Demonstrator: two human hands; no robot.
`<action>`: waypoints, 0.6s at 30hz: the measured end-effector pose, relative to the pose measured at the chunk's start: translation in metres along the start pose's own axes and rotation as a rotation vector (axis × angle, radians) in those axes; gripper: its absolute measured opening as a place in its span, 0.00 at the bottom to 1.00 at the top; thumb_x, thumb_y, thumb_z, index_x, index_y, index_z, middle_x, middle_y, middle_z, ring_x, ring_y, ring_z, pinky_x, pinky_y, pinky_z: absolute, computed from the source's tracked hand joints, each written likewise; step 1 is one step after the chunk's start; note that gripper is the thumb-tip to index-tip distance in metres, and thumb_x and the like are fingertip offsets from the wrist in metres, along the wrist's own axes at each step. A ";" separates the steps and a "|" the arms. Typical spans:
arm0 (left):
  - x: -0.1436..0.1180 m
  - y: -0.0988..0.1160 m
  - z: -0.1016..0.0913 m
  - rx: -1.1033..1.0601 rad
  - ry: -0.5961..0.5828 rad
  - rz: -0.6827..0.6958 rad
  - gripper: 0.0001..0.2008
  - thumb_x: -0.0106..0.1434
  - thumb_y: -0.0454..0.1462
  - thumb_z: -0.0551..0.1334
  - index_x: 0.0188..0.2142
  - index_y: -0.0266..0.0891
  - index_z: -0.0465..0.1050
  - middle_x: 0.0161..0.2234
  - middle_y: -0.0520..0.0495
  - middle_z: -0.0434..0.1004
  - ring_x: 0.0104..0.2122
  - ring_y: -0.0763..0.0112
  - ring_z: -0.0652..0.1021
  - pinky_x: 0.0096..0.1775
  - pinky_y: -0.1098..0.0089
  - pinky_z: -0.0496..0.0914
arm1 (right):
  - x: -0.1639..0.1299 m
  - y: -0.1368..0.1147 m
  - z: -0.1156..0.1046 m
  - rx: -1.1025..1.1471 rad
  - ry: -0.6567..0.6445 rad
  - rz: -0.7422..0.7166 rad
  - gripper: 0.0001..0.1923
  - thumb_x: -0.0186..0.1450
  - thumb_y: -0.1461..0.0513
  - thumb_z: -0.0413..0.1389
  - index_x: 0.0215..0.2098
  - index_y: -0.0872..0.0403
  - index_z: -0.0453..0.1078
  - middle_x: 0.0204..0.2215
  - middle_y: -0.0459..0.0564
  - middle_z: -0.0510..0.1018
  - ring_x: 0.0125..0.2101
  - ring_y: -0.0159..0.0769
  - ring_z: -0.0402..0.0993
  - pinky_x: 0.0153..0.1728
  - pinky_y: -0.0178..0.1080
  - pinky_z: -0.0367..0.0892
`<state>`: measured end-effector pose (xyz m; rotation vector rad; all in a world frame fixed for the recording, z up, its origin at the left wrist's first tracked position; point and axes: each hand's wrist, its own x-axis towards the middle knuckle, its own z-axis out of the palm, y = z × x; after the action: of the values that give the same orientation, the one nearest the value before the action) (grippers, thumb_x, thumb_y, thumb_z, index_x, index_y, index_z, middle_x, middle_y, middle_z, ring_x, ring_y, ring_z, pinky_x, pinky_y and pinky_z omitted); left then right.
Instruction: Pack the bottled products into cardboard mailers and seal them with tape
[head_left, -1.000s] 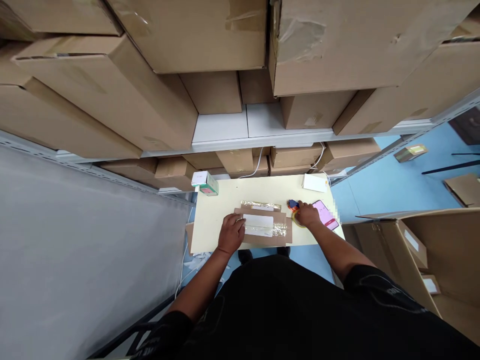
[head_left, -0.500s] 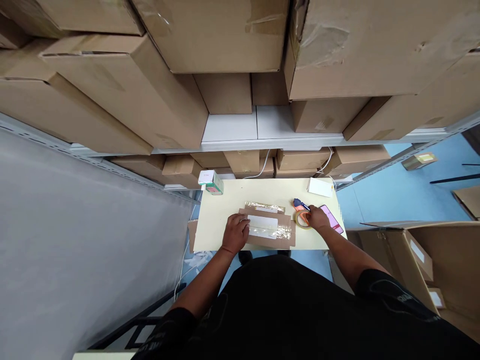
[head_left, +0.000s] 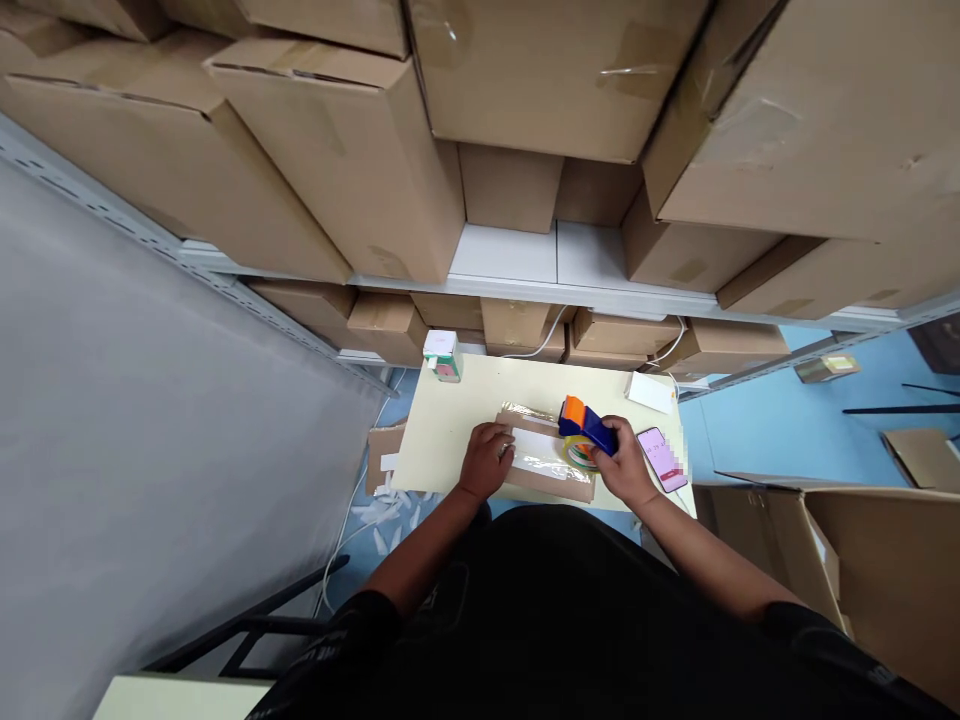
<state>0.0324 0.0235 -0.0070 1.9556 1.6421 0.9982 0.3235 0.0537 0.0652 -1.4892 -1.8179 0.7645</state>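
Flat brown cardboard mailer with glossy clear tape on pale table, left hand pressing it with fingers spread, right hand closed around blue-orange tape dispenser over its right end.

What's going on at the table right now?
A person stands at a pale table in front of shelves stacked with cardboard boxes. The left hand presses down on the left end of a flat brown parcel with a white label under clear tape. The right hand grips a blue and orange tape dispenser, held over the parcel's right end. A pink phone lies just to the right.
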 end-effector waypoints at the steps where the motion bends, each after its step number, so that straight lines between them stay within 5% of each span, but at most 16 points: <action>1: -0.001 0.000 0.001 -0.009 0.004 -0.005 0.07 0.67 0.33 0.62 0.40 0.41 0.80 0.49 0.42 0.79 0.55 0.56 0.72 0.60 0.51 0.71 | 0.000 -0.007 0.007 -0.004 -0.030 -0.027 0.21 0.65 0.59 0.57 0.55 0.50 0.61 0.48 0.54 0.73 0.43 0.44 0.74 0.44 0.47 0.74; 6: -0.003 -0.009 0.004 -0.110 0.008 -0.042 0.09 0.66 0.33 0.62 0.41 0.41 0.82 0.51 0.42 0.80 0.57 0.55 0.72 0.62 0.50 0.68 | -0.001 -0.017 0.042 -0.084 -0.123 -0.281 0.24 0.66 0.61 0.57 0.59 0.51 0.60 0.52 0.59 0.73 0.52 0.50 0.73 0.53 0.56 0.72; 10: 0.000 -0.028 -0.012 -0.417 -0.128 -0.099 0.13 0.67 0.36 0.58 0.40 0.42 0.83 0.53 0.41 0.80 0.60 0.54 0.73 0.64 0.48 0.66 | -0.003 -0.017 0.056 -0.183 -0.111 -0.372 0.26 0.66 0.61 0.57 0.61 0.53 0.60 0.53 0.61 0.73 0.55 0.54 0.70 0.57 0.60 0.70; 14: 0.007 -0.032 -0.034 -0.719 -0.214 -0.347 0.23 0.73 0.47 0.51 0.48 0.38 0.82 0.51 0.40 0.82 0.57 0.54 0.77 0.62 0.50 0.68 | -0.005 -0.025 0.060 -0.263 -0.127 -0.437 0.27 0.64 0.64 0.56 0.62 0.54 0.61 0.53 0.61 0.73 0.55 0.53 0.70 0.57 0.59 0.71; 18: 0.014 -0.018 -0.042 -0.615 -0.276 -0.457 0.22 0.69 0.51 0.59 0.51 0.40 0.81 0.54 0.43 0.81 0.56 0.54 0.78 0.61 0.55 0.69 | -0.005 -0.035 0.060 -0.329 -0.145 -0.511 0.28 0.63 0.64 0.56 0.62 0.56 0.62 0.52 0.61 0.75 0.53 0.53 0.71 0.58 0.58 0.70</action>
<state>-0.0092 0.0354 0.0121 1.1832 1.3287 0.8649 0.2556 0.0401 0.0551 -1.0897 -2.3886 0.3370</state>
